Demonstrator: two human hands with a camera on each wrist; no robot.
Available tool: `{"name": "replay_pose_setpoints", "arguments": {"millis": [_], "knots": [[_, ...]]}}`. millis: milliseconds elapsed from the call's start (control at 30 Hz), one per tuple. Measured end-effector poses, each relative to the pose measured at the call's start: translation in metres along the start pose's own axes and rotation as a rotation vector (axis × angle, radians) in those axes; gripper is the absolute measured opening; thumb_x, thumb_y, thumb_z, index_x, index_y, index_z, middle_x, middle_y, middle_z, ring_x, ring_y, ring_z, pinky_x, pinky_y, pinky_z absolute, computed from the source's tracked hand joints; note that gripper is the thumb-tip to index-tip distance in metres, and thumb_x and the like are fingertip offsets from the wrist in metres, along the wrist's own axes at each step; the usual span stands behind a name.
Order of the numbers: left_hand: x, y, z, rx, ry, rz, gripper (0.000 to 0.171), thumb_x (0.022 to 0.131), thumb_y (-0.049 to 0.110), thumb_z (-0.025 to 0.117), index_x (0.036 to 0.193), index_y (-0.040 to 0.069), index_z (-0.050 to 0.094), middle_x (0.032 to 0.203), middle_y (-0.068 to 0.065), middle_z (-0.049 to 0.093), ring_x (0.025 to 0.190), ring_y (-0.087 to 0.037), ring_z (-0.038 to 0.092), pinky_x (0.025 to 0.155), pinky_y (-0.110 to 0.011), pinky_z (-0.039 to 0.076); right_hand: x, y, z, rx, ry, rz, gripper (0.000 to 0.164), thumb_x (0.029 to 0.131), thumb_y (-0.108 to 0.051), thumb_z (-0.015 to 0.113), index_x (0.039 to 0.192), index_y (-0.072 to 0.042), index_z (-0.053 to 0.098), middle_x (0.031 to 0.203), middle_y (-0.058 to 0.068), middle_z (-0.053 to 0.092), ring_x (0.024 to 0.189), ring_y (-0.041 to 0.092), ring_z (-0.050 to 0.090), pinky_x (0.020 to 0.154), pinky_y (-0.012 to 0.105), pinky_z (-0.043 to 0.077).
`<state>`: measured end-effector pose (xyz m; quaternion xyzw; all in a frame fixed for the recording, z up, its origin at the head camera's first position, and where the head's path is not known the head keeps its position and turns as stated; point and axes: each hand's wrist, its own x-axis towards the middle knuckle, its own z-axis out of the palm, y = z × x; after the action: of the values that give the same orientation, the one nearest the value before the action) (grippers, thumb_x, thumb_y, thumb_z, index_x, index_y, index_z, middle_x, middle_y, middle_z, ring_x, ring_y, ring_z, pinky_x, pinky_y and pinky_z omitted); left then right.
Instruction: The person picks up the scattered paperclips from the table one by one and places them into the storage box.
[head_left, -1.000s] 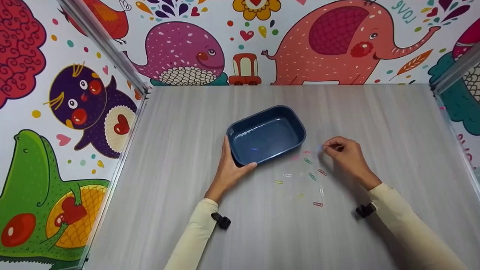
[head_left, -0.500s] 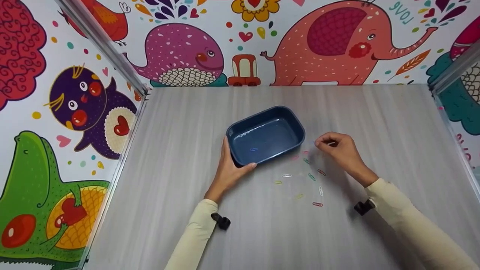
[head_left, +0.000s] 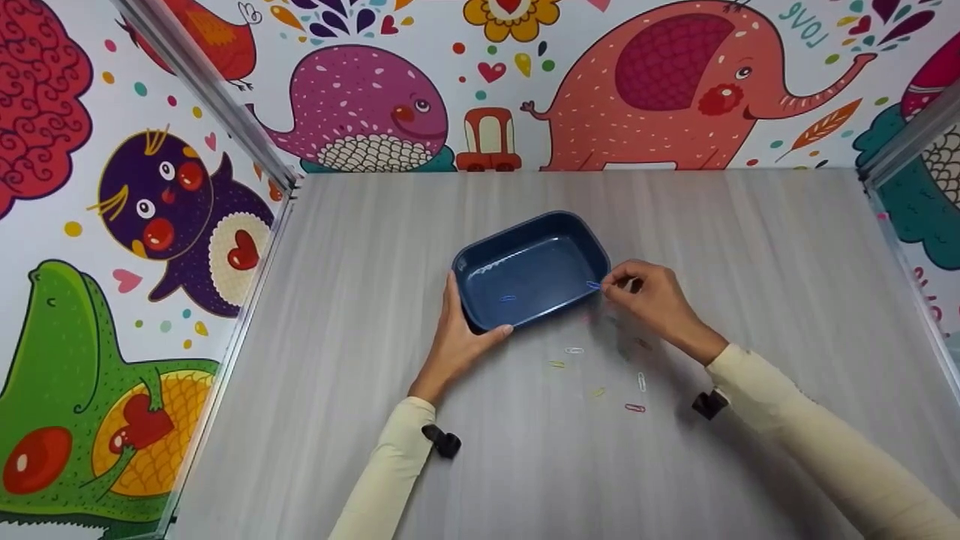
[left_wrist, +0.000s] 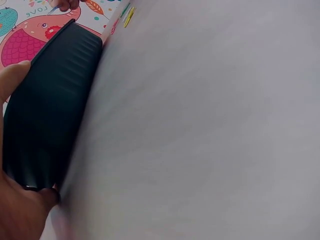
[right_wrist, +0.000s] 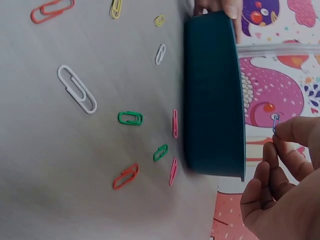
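Note:
A dark blue plastic tray stands on the table with one blue paper clip inside. My left hand holds the tray's near left corner, thumb along the near side and fingers along the left side. Between thumb and forefinger, my right hand pinches another blue paper clip at the tray's right edge; the right wrist view shows this hand above the rim. Loose clips lie in front of the tray, among them a white clip, a green clip, a red clip and a pink clip.
The light wood-grain table is bounded by a back wall panel and a left wall panel, both printed with cartoon animals. More loose clips, including a yellow clip, are scattered nearer me.
My right hand has moved left, carrying the pinched blue paper clip from beside the tray to its right edge. The left hand and tray have stayed in place.

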<state>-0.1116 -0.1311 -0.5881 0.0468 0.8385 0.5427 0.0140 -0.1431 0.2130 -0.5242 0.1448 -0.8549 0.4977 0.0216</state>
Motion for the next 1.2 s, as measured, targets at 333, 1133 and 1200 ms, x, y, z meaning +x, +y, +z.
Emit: {"name": "replay_pose_setpoints", "arguments": {"millis": [333, 1133, 1200], "knots": [[0.0, 0.001, -0.001, -0.001, 0.001, -0.004, 0.14, 0.085, 0.047, 0.094, 0.176, 0.002, -0.003, 0.184, -0.018, 0.002, 0.169, -0.035, 0.009, 0.134, -0.057, 0.017, 0.016, -0.009, 0.012, -0.087, -0.052, -0.071, 0.007, 0.098, -0.001, 0.08, 0.097, -0.008, 0.081, 0.096, 0.006, 0.075, 0.098, 0.028, 0.065, 0.087, 0.04, 0.047], [0.0, 0.0, 0.0, 0.0, -0.001, 0.0, 0.142, 0.084, 0.05, 0.094, 0.177, 0.007, -0.004, 0.185, -0.016, 0.001, 0.169, -0.034, 0.01, 0.133, -0.056, 0.018, 0.046, -0.01, 0.032, -0.219, -0.239, -0.162, 0.004, 0.097, -0.003, 0.082, 0.1, -0.001, 0.083, 0.097, 0.008, 0.075, 0.1, 0.032, 0.063, 0.087, 0.043, 0.049], [0.0, 0.0, 0.0, -0.005, -0.001, 0.002, 0.143, 0.083, 0.049, 0.094, 0.177, 0.006, -0.004, 0.185, -0.015, 0.001, 0.169, -0.033, 0.01, 0.133, -0.055, 0.018, 0.049, -0.01, 0.033, -0.221, -0.252, -0.158, 0.003, 0.097, -0.003, 0.082, 0.1, -0.002, 0.083, 0.098, 0.009, 0.076, 0.1, 0.035, 0.064, 0.086, 0.043, 0.05]]}}
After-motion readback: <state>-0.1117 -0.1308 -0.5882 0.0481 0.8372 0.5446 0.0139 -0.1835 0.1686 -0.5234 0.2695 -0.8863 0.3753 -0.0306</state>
